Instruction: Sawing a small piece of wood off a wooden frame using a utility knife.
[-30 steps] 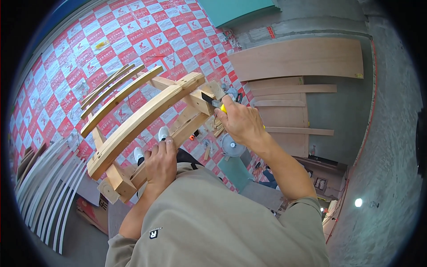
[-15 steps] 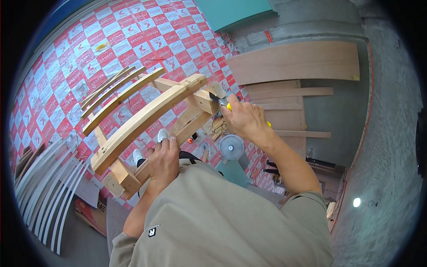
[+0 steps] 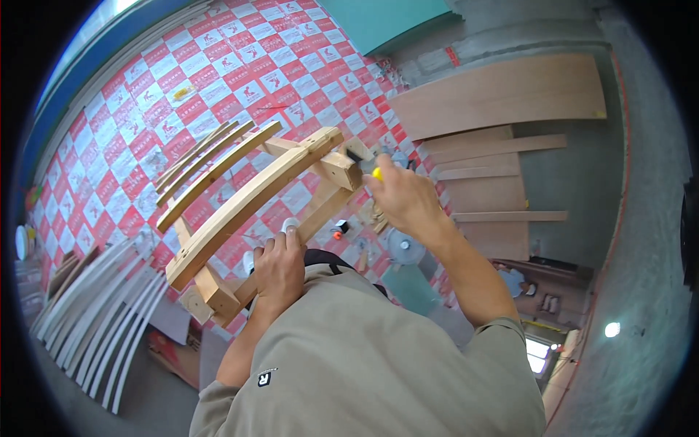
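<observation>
In front of me stands a sawhorse-like timber frame, with a thick pale beam (image 3: 247,207) running across it and several thin wooden strips (image 3: 218,177) lying over its far side. My left hand (image 3: 280,269) is wrapped over the near wooden rail (image 3: 324,213). Beyond the frame's right end, my right hand (image 3: 408,193) grips a yellow-handled tool (image 3: 377,174) with a dark, flat end. That dark end is beside the end of the short crosspiece (image 3: 342,171); whether it touches the wood I cannot tell. My fingers hide most of the handle.
Red-and-white checked sheeting (image 3: 240,62) covers the floor. Long white strips (image 3: 109,320) lie at the lower left. Plywood boards (image 3: 502,95) are at the right, and green sheets (image 3: 393,22) at the top. A round grey object (image 3: 405,247) is below my right hand.
The view has shifted, so the frame and floor appear farther right and slightly lower. My left hand stays on the near rail, and my right hand still holds the tool by the frame's right end.
</observation>
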Available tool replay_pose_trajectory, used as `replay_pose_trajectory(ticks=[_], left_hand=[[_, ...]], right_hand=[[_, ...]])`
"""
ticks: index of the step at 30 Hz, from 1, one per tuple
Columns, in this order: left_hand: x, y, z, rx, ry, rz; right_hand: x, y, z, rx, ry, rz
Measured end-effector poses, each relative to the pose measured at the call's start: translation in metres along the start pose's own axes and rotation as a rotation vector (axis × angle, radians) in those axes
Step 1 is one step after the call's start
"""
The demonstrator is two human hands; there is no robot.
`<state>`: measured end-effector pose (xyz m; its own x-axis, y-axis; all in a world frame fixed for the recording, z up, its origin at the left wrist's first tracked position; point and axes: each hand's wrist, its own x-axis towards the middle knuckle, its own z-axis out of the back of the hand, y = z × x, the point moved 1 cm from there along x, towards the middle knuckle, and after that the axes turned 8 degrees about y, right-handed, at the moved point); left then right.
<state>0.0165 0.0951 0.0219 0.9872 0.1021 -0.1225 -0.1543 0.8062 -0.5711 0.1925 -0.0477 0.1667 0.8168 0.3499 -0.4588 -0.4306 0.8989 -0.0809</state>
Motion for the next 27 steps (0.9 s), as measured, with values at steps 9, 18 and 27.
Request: replay_pose_trajectory(ticks=[9, 18, 27], left_hand=[[0.002, -0.007, 0.002, 0.09, -0.014, 0.006], [0.007, -0.022, 0.007, 0.057, 0.074, 0.054], [0.008, -0.032, 0.005, 0.183, 0.023, 0.074]], right_hand=[[-0.021, -0.131, -0.069, 0.341, -0.222, -0.2], [-0.011, -0.049, -0.159, 0.658, -0.511, 0.393], [0.034, -0.045, -0.157, 0.522, -0.679, 0.614]])
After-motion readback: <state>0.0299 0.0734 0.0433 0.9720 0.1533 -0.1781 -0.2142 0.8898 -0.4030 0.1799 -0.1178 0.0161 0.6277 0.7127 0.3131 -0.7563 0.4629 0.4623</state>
